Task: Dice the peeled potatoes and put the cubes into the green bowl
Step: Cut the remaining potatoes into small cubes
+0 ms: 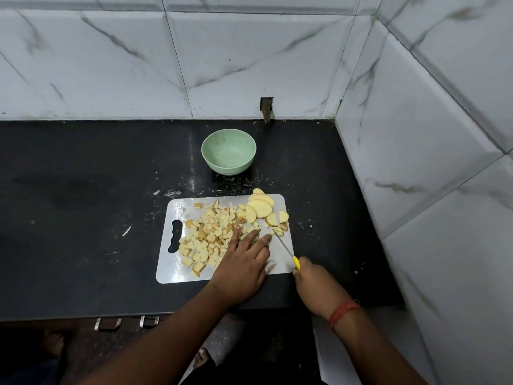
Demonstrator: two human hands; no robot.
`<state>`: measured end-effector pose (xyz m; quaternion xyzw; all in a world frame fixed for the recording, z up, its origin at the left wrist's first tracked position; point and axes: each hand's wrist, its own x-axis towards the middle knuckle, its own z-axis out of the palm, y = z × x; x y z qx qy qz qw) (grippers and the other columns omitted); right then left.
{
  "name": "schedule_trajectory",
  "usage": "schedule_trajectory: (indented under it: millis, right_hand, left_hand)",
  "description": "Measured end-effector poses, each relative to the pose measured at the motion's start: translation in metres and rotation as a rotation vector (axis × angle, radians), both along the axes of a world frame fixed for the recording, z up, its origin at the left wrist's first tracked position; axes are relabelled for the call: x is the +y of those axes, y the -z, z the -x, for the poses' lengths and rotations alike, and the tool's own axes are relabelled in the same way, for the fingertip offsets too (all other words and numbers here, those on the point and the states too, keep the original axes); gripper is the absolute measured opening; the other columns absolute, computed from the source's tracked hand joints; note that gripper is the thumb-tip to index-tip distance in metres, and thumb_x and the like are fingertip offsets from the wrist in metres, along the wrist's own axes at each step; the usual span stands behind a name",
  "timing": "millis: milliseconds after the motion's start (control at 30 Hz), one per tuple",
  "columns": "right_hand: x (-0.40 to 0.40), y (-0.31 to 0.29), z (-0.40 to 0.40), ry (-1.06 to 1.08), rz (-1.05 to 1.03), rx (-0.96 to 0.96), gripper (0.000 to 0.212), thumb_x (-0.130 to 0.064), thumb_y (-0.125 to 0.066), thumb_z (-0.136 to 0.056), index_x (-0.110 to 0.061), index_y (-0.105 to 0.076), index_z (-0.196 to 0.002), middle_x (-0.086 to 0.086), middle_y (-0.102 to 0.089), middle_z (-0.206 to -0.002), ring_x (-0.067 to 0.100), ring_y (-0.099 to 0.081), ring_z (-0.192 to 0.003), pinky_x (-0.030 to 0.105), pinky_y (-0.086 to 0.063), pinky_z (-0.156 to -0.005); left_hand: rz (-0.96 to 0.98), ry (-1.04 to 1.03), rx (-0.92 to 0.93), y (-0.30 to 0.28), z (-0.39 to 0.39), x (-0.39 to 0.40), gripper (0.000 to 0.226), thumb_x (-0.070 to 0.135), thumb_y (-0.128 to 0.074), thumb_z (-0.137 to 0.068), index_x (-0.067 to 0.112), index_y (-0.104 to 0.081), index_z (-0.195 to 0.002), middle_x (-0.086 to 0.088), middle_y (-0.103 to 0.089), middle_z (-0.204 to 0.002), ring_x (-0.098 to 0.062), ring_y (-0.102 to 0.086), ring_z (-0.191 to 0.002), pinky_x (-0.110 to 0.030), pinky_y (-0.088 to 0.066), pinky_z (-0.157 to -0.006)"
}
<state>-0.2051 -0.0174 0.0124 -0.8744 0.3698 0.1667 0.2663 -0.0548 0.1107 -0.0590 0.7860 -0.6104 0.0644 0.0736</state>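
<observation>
A pile of potato cubes [206, 236] covers the left and middle of the white cutting board [172, 270]. Several uncut potato slices [259, 208] lie stacked at the board's far right corner. My left hand [243, 262] lies flat with straight fingers on the right side of the cube pile. My right hand [313, 283] grips the yellow handle of a small knife [286, 250], whose blade tip rests on the board beside a few small pieces. The green bowl [228, 155] stands empty behind the board.
The board lies on a black countertop [83, 218] scattered with white specks. Marble-tiled walls close the back and the right side. The counter's front edge runs just below the board, with drawer handles [108, 323] under it.
</observation>
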Motion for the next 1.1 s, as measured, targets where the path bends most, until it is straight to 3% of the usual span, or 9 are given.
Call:
schedule_trajectory:
  millis: [167, 367, 533, 633, 767, 933, 1100]
  right_hand:
    - [-0.001, -0.001, -0.003, 0.001, -0.019, 0.039, 0.011, -0.025, -0.038, -0.103, -0.016, -0.039, -0.096, 0.005, -0.055, -0.088, 0.023, -0.056, -0.077, 0.032, -0.044, -0.067]
    - [-0.004, -0.001, -0.012, 0.018, -0.067, 0.115, 0.008, -0.019, -0.04, -0.101, -0.013, -0.044, -0.104, 0.014, -0.061, -0.108, 0.023, -0.051, -0.081, 0.031, -0.039, -0.071]
    - [0.0, -0.003, 0.007, 0.019, -0.105, 0.121, 0.011, -0.023, -0.04, -0.103, -0.015, -0.039, -0.096, 0.009, -0.056, -0.092, 0.021, -0.051, -0.077, 0.027, -0.037, -0.069]
    - [-0.001, -0.004, 0.019, 0.019, -0.102, 0.073, 0.014, -0.026, -0.041, -0.103, -0.015, -0.04, -0.094, 0.01, -0.059, -0.092, 0.024, -0.056, -0.08, 0.028, -0.038, -0.068]
    - [0.0, -0.008, 0.021, 0.055, -0.095, -0.028, 0.019, -0.031, -0.041, -0.103, -0.021, -0.04, -0.087, -0.003, -0.048, -0.077, 0.011, -0.049, -0.067, 0.026, -0.036, -0.057]
    - [0.002, -0.008, 0.018, 0.064, -0.107, -0.064, 0.017, -0.031, -0.041, -0.103, -0.02, -0.041, -0.09, -0.001, -0.049, -0.079, 0.012, -0.049, -0.068, 0.026, -0.036, -0.057]
    - [0.006, -0.009, 0.019, 0.054, -0.109, -0.086, 0.018, -0.029, -0.042, -0.103, -0.018, -0.039, -0.089, -0.003, -0.046, -0.075, 0.011, -0.045, -0.064, 0.021, -0.032, -0.052]
  left_hand:
    - [0.0, 0.004, 0.001, 0.0, 0.0, -0.001, 0.04, 0.045, -0.039, -0.107, 0.015, -0.063, -0.117, -0.003, -0.051, -0.153, -0.032, -0.043, -0.142, -0.062, -0.021, -0.122]
    - [0.0, -0.006, -0.002, 0.0, 0.001, -0.001, 0.039, 0.045, -0.042, -0.106, 0.015, -0.064, -0.117, -0.004, -0.052, -0.152, -0.032, -0.044, -0.141, -0.061, -0.023, -0.121]
    - [-0.014, -0.008, -0.003, -0.001, 0.001, -0.001, 0.041, 0.045, -0.039, -0.107, 0.015, -0.063, -0.122, -0.003, -0.05, -0.153, -0.032, -0.043, -0.142, -0.061, -0.022, -0.122]
    - [-0.017, -0.007, -0.009, -0.001, 0.002, 0.0, 0.045, 0.045, -0.036, -0.108, 0.014, -0.062, -0.126, -0.005, -0.05, -0.153, -0.032, -0.042, -0.142, -0.061, -0.023, -0.121]
    - [0.015, -0.009, -0.022, 0.001, 0.002, 0.003, 0.046, 0.046, -0.038, -0.107, 0.013, -0.061, -0.128, -0.007, -0.053, -0.147, -0.031, -0.044, -0.141, -0.061, -0.024, -0.121]
    - [0.051, -0.001, 0.006, 0.001, 0.001, 0.005, 0.05, 0.048, -0.039, -0.106, 0.017, -0.06, -0.139, -0.006, -0.058, -0.133, -0.028, -0.048, -0.134, -0.062, -0.024, -0.121]
    - [0.094, -0.013, -0.001, 0.002, 0.004, 0.009, 0.056, 0.048, -0.038, -0.107, 0.012, -0.055, -0.146, -0.007, -0.058, -0.134, -0.029, -0.049, -0.132, -0.062, -0.026, -0.12]
